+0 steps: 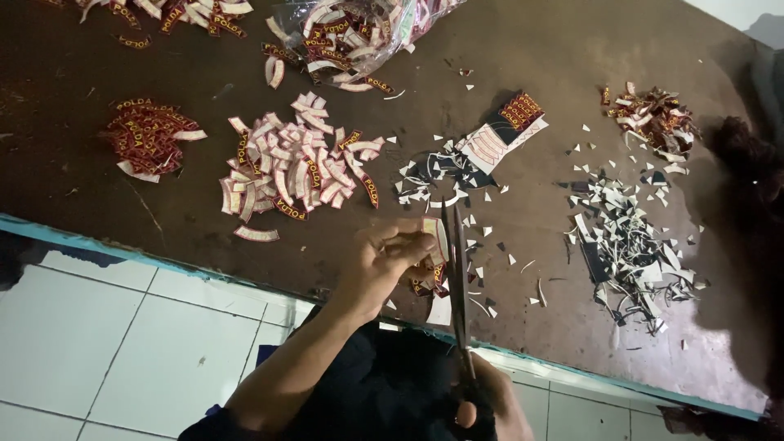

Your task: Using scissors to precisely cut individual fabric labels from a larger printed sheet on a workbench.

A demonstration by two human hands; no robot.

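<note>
Scissors (454, 269) stand almost straight up the view, long axis running from the handles near the body to the tips pointing away across the table, blades nearly together. The right hand (483, 406) is closed through the handles at the bottom edge. The left hand (390, 260) pinches a small red-and-gold label patch (430, 230) against the blades, with uncut strips (426, 279) beneath its fingers. Around them lie white paper offcuts (629, 245), a pile of cut curved patches (298, 167), a smaller red pile (147, 137) and a clear bag of patches (351, 37). The worn dark brown tabletop (531, 65) has a blue edge; pale floor tiles (98, 343) lie below
</note>
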